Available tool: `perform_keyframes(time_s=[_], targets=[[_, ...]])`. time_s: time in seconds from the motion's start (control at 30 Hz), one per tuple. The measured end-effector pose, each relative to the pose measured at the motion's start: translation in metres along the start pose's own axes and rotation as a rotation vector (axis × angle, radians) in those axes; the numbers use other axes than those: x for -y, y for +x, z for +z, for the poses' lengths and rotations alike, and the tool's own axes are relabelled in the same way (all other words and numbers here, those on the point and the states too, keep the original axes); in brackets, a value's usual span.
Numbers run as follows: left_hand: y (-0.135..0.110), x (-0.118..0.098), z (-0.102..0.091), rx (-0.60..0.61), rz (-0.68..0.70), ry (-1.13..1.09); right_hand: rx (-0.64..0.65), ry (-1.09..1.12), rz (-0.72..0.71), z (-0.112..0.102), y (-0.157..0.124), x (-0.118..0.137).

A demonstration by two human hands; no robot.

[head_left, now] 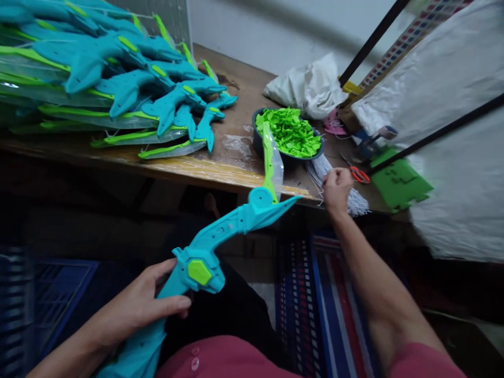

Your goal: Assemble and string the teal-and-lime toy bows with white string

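Teal toy bow gripped by left hand; right hand pinches white ties on the table

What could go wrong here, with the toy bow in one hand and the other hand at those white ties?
1. The left hand alone holds the teal toy bow; its bagged green limb lies right beside the bowl of green pieces and might knock it.
2. The right hand picks at white ties at the table edge; some may slide off.
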State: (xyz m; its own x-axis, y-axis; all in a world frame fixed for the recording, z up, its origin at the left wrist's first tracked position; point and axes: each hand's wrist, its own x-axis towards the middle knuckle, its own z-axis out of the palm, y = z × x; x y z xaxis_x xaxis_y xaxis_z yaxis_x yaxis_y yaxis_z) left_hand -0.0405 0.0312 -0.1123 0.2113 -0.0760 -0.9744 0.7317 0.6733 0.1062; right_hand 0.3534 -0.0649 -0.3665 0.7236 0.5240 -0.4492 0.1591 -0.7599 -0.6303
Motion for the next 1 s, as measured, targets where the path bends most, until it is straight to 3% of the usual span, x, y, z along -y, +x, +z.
perform_keyframes(time_s=[0.07, 0.13, 0.2, 0.27, 0.33, 0.4, 0.47, 0.63, 0.77, 0.9, 1.0], targets=[[0.006, 0.004, 0.0, -0.009, 0.012, -0.136, 0.229, 0.118, -0.116, -0.001, -0.062, 0.029], [0.015, 0.003, 0.004, 0.008, 0.017, -0.238, 0.551, 0.246, -0.218, 0.0, -0.136, 0.055], [0.025, -0.001, 0.009, 0.043, 0.021, -0.306, 0.845, 0.362, -0.306, 0.001, -0.21, 0.072], [0.033, -0.004, 0.013, 0.091, 0.024, -0.366, 1.044, 0.449, -0.307, 0.003, -0.27, 0.082], [0.038, -0.004, 0.015, 0.157, 0.028, -0.416, 1.274, 0.609, -0.031, 0.007, -0.309, 0.085], [0.039, -0.002, 0.016, 0.204, 0.035, -0.428, 1.412, 0.789, 0.321, 0.013, -0.328, 0.086], [0.038, 0.002, 0.017, 0.21, 0.027, -0.383, 1.36, 0.983, 0.59, 0.02, -0.328, 0.087], [0.025, 0.01, 0.018, 0.25, -0.064, -0.168, 0.847, 1.396, 1.092, 0.036, -0.292, 0.085], [0.012, 0.033, 0.01, 0.278, -0.156, 0.052, 0.645, 1.386, 1.103, 0.04, -0.262, 0.074], [-0.001, 0.061, -0.005, 0.128, -0.183, 0.27, 0.521, 1.392, 1.055, 0.041, -0.245, 0.059], [-0.012, 0.067, -0.007, 0.062, -0.237, 0.349, 0.47, 1.366, 1.041, 0.045, -0.237, 0.047]])
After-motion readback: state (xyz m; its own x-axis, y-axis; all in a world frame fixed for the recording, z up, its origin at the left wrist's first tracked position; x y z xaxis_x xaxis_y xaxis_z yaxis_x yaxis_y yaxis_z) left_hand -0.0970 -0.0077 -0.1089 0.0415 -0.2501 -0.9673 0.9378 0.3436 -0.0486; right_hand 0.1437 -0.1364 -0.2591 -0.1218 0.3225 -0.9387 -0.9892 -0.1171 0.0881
